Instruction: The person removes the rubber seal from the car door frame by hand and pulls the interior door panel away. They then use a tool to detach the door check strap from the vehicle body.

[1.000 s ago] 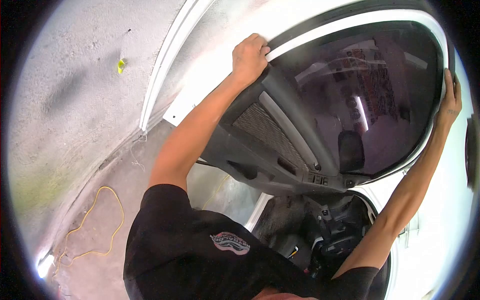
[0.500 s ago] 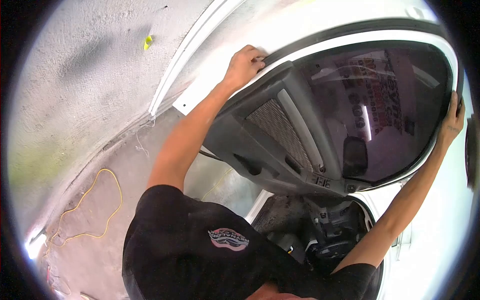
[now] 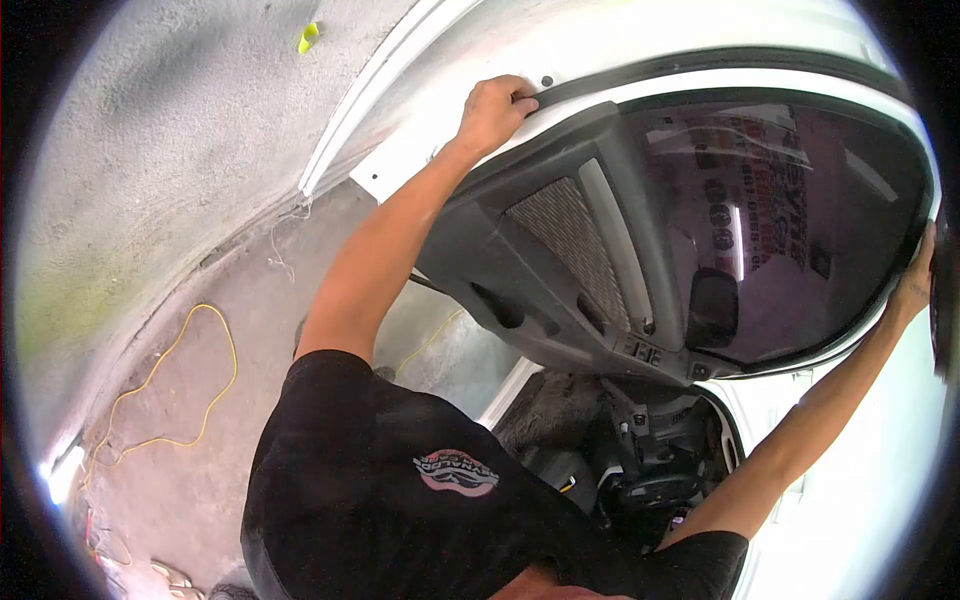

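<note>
Along the curved outer edge of the car door (image 3: 560, 230), just outside the white window frame (image 3: 780, 80), lies a black rubber seal (image 3: 700, 63). The left hand (image 3: 492, 115) has its thumb and fingers pinched on the seal's left end. The right hand (image 3: 912, 285) is far from it, with its fingers bent around the door's far edge; I cannot tell if they hold the seal or only the frame. The left fingers could slip, since they have just a small bit to hold, and then that end might spring loose. A hard pull from one end could stretch the rubber or tear it. If it twists in the fingers, it might sit crooked and leave a gap. The seal is long and thin. Its long way runs side to side in a soft arch, rising from the left hand, then dipping into the dark right edge of the view. Its left end points toward the rough wall (image 3: 200, 150).
</note>
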### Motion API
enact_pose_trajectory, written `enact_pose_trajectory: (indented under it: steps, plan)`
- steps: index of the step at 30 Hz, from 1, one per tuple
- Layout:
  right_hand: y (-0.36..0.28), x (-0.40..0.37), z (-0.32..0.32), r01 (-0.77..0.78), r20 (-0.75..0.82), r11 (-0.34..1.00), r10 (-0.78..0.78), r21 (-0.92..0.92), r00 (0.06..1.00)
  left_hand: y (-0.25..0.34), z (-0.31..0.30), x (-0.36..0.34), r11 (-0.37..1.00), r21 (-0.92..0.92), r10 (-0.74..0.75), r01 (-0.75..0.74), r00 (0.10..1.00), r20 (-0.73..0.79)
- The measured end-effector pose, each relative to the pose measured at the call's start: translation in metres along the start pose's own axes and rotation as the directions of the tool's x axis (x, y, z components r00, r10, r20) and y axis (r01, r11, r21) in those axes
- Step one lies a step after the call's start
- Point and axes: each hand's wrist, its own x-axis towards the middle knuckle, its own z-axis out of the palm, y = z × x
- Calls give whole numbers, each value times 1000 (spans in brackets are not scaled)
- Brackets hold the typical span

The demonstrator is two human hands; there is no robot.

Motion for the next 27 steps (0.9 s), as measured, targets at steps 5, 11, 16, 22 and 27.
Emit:
enact_pose_trajectory:
  steps: [5, 11, 16, 22, 27]
  plan:
    - [37, 30, -5, 323, 39, 947, -322, -11, 946, 1, 4, 2, 999, 31, -9, 10, 1000, -7]
    - [-6, 9, -3, 164, 37, 985, -166, 59, 985, -1, 15, 8, 992, 126, 32, -22, 997, -74]
    - [-25, 4, 5, 236, -55, 967, -231, 95, 971, 11, 16, 22, 907, 403, 82, -124, 990, 119]
    - [-13, 9, 6, 256, -70, 966, -253, 39, 965, -4, -16, 9, 971, 222, 43, -88, 979, 198]
    - [-16, 2, 11, 266, -74, 964, -264, 20, 962, -36, -20, -15, 999, 53, -2, -8, 984, 176]
